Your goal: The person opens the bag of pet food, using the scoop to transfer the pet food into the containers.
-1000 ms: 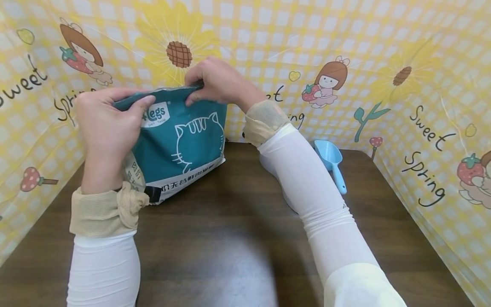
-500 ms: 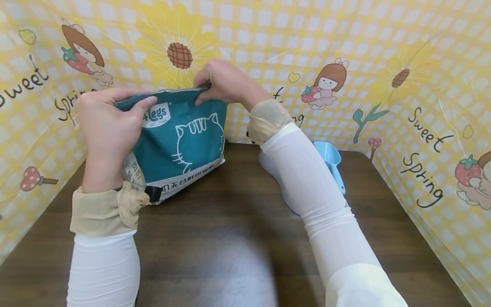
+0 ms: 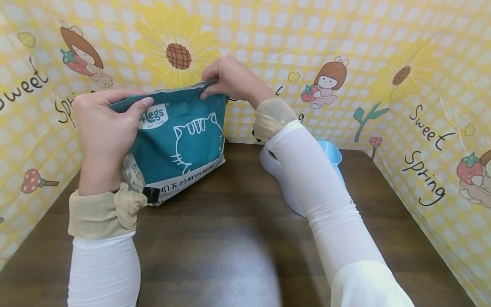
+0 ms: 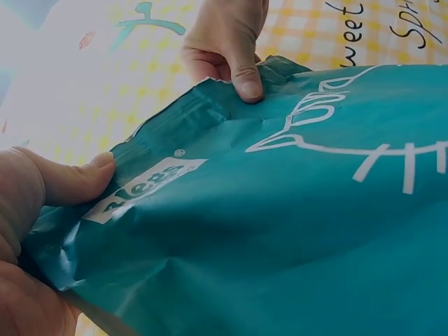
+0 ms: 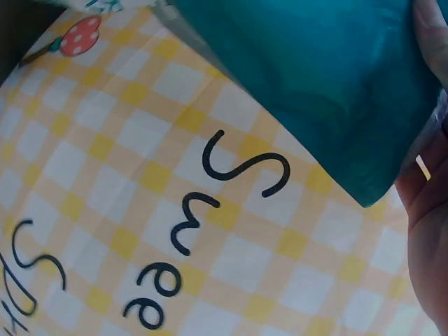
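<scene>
A teal pet food bag point(image 3: 161, 149) with a white cat outline and a "4Legs" label stands on the table at left. My left hand point(image 3: 105, 128) pinches its top left corner, thumb on the front face. Toward the top right corner, my right hand point(image 3: 234, 81) pinches the same rim, its thumb also in front. In the left wrist view the top edge of the bag point(image 4: 210, 231) runs between both thumbs. The right wrist view catches a corner of the bag point(image 5: 336, 105) beside my right hand point(image 5: 427, 245). The bag's inside is hidden.
A light blue scoop point(image 3: 331, 151) lies at the back right, partly behind my right forearm. Under that forearm sits a pale grey, curvy-edged object point(image 3: 274, 170), mostly covered. A yellow checked cloth point(image 3: 249, 38) surrounds the brown table point(image 3: 215, 238).
My right hand has slid to the right along the bag's top edge, farther from the left hand. The right forearm now covers more of the scoop. My left hand has barely moved.
</scene>
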Available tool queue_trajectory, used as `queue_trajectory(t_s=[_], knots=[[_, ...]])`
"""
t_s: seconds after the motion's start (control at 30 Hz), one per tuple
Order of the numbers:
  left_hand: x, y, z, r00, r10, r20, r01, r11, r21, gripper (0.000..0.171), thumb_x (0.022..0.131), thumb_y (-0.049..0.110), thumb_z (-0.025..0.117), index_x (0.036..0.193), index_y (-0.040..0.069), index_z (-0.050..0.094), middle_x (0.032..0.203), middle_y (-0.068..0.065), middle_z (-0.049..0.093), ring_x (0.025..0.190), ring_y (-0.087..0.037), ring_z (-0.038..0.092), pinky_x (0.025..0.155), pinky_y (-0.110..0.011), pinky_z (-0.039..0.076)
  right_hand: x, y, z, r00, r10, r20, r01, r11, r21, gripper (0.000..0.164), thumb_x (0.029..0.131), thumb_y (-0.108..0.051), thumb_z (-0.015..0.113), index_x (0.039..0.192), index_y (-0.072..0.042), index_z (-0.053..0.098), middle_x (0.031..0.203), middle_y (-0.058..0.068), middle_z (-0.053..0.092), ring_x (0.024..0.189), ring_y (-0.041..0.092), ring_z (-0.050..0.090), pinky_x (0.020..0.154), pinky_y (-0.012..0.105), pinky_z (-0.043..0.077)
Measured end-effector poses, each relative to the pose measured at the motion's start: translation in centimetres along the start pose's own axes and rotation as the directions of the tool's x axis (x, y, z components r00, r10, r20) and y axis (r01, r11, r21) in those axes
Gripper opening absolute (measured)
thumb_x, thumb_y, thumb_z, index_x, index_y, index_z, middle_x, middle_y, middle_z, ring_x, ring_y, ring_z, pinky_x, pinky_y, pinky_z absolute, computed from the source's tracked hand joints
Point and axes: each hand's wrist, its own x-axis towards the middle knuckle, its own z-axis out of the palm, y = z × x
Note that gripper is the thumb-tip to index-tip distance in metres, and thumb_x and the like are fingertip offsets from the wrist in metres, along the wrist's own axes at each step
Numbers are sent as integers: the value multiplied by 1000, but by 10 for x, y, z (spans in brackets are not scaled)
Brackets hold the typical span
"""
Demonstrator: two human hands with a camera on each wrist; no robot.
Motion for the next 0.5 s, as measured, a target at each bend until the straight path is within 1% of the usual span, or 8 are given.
queue_trajectory(t_s=[0.07, 0.13, 0.23, 0.3, 0.33, 0.43, 0.5], knots=[[1, 0, -1, 1000, -22, -4, 22, 1000, 4, 23, 89, 27, 91, 107, 12, 89, 92, 15, 84, 84, 14, 68, 79, -10, 51, 0, 0, -2, 1000, 7, 14, -7, 1000, 2, 15, 95, -24, 86, 101, -10, 84, 101, -1, 81, 84, 3, 67, 83, 20, 53], [2, 0, -2, 1000, -27, -4, 27, 1000, 2, 23, 89, 27, 91, 107, 12, 89, 91, 16, 84, 84, 12, 68, 79, -11, 51, -2, 3, -5, 1000, 25, 12, -26, 1000, 13, 15, 95, -21, 85, 104, -9, 83, 104, 0, 81, 87, 3, 68, 85, 20, 54], [3, 1, -2, 1000, -14, -1, 14, 1000, 10, 25, 90, 28, 91, 107, 11, 88, 85, 21, 81, 82, 14, 67, 78, -11, 50, -6, 10, -8, 999, 29, -23, -29, 999, 32, 14, 94, -16, 86, 103, -6, 82, 103, 2, 82, 86, 4, 68, 84, 21, 53], [3, 2, -2, 1000, -15, 2, 15, 1000, 6, 25, 89, 28, 91, 106, 10, 88, 80, 27, 76, 81, 14, 67, 77, -11, 50, -8, 13, -9, 998, 34, -46, -32, 999, 38, 13, 94, -15, 86, 101, -6, 83, 101, 4, 83, 84, 4, 68, 80, 21, 53], [3, 2, -3, 1000, -20, 7, 20, 1000, 7, 26, 89, 28, 91, 107, 10, 88, 80, 27, 76, 81, 14, 67, 78, -11, 50, -9, 14, -10, 998, 31, -52, -29, 999, 33, 12, 93, -16, 87, 100, -6, 84, 100, 5, 83, 83, 4, 68, 79, 21, 53], [3, 2, -3, 999, -43, 13, 43, 999, 11, 25, 90, 28, 91, 108, 12, 88, 85, 23, 80, 84, 12, 68, 80, -12, 50, -8, 13, -10, 999, 28, -44, -28, 1000, 5, 13, 94, -18, 87, 99, -7, 85, 100, 4, 84, 84, 5, 71, 80, 20, 54], [2, 1, -4, 998, -62, 11, 62, 998, 25, 25, 90, 29, 90, 109, 13, 88, 93, 17, 83, 86, 11, 68, 81, -12, 50, -6, 11, -10, 999, 45, -20, -46, 999, -16, 14, 95, -20, 86, 102, -8, 84, 103, 4, 84, 87, 7, 73, 82, 21, 55]])
